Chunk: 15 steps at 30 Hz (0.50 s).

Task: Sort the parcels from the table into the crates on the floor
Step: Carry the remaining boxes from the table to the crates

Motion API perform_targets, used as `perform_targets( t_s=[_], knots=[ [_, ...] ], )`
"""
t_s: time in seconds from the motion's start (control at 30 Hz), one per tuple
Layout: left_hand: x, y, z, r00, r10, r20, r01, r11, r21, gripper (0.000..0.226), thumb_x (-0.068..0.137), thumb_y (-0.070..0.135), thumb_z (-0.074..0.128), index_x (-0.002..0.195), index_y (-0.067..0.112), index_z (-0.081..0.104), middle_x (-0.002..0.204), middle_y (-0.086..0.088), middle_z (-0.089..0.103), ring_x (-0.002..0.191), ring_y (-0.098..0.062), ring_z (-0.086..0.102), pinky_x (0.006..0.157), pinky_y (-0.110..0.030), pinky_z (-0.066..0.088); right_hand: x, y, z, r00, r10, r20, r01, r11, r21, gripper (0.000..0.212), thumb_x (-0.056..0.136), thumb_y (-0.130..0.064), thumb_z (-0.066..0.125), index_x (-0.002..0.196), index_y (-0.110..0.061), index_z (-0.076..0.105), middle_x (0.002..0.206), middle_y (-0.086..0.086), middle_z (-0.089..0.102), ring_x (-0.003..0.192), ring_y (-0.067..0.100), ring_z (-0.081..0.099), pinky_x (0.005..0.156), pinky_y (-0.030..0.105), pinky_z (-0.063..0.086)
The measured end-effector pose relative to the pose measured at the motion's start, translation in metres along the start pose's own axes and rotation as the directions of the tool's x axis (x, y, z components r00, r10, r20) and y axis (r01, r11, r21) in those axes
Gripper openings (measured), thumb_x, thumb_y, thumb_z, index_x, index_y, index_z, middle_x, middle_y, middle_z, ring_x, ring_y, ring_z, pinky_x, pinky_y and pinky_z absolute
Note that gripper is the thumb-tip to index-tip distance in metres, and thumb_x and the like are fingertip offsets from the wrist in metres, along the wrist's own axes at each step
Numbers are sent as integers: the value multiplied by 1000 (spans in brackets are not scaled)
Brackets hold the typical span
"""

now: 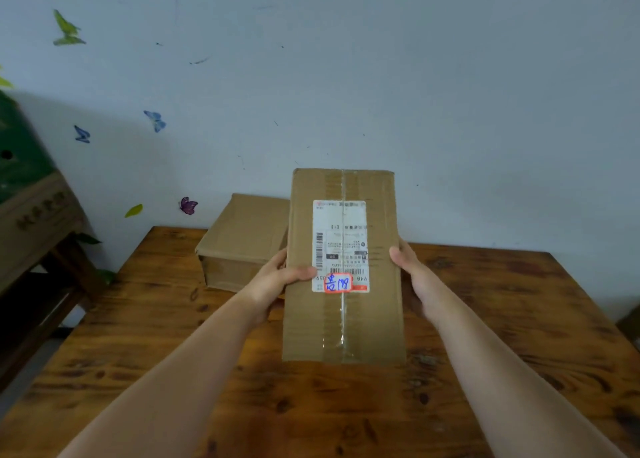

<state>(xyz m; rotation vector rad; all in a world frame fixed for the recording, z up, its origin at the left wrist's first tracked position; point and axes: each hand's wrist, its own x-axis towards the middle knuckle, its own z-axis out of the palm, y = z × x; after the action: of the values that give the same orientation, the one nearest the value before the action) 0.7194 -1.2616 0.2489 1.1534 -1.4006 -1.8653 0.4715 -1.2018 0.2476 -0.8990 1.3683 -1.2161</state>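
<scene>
A long brown cardboard parcel (346,322) is held above the wooden table (156,319), its top face tilted toward me. A white shipping label with a red-framed sticker bearing blue handwriting sits on that face. My left hand (277,279) grips the parcel's left side, thumb on the top face beside the label. On the right side my right hand (414,270) clasps the edge. A second, squarer cardboard parcel (239,239) lies on the table behind and to the left, against the wall. No crates are in view.
A pale wall with butterfly stickers stands right behind the table. At the left, a cardboard box with a green top (31,197) rests on a dark wooden stand (62,284). A strip of floor shows at the lower left.
</scene>
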Motion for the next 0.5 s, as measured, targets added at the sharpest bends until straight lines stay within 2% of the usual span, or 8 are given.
perform_targets(
  t_s=[0.1, 0.2, 0.33, 0.5],
  knots=[
    [4, 4, -4, 997, 22, -68, -24, 999, -27, 81, 56, 39, 80, 129, 30, 47, 113, 0, 68, 103, -25, 64, 94, -51, 48, -5, 21, 4, 996, 56, 71, -55, 998, -13, 115, 35, -59, 87, 139, -34, 43, 125, -1, 64, 118, 26, 57, 105, 54, 38],
    [5, 4, -5, 998, 1, -63, -3, 999, -34, 90, 55, 41, 84, 134, 28, 44, 116, -2, 65, 105, -25, 63, 92, -48, 49, -6, 28, 6, 999, 25, 43, -25, 1000, 8, 111, 37, -54, 87, 137, -31, 45, 118, -1, 68, 111, 24, 63, 99, 51, 45],
    [2, -3, -5, 1000, -15, -11, 14, 999, -40, 101, 52, 42, 86, 140, 27, 38, 120, -2, 62, 106, -23, 61, 83, -40, 51, -8, 27, 6, 999, -27, 26, 27, 1000, 12, 94, 52, -46, 79, 138, -31, 45, 120, -2, 67, 112, 24, 62, 99, 53, 44],
    [1, -8, 1, 1000, -7, 13, 7, 1000, -28, 97, 52, 41, 83, 139, 30, 40, 120, -3, 61, 105, -23, 61, 77, -38, 52, -20, 31, 1, 999, -41, -20, 41, 999, -22, 87, 54, -48, 74, 136, -35, 46, 113, -10, 69, 105, 14, 65, 88, 42, 47]
  ],
)
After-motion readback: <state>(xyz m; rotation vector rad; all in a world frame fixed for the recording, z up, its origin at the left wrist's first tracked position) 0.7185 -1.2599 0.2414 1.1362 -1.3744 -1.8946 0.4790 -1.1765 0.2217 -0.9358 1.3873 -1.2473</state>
